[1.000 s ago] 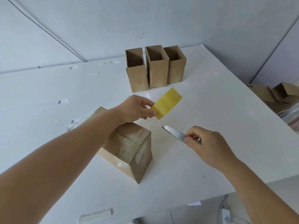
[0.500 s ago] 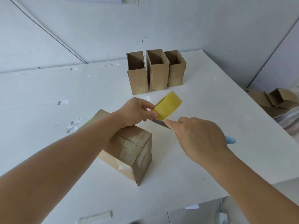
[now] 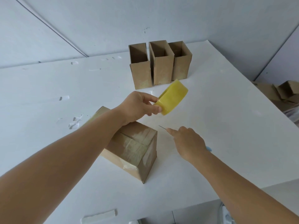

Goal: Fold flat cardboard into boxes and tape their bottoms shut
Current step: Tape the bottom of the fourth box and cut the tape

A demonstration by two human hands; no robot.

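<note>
A cardboard box (image 3: 134, 147) stands bottom up on the white table (image 3: 218, 130), its flaps covered with clear tape. My left hand (image 3: 137, 107) holds a yellow tape roll (image 3: 172, 99) in the air, above and beyond the box. My right hand (image 3: 187, 141) grips a knife (image 3: 162, 127) with a light blue handle; the thin blade tip points left, just right of the box's top edge and below the roll. My left forearm hides part of the box.
Three finished open boxes (image 3: 160, 63) stand in a row at the back of the table. Scraps of tape (image 3: 75, 122) stick to the table at left. A pile of flat cardboard (image 3: 281, 94) lies off the table's right edge. A white strip (image 3: 98, 216) sits at the near edge.
My right hand with the knife rose to the tape just under the roll, then dropped back down to the right. My left hand lifted the roll slightly.
</note>
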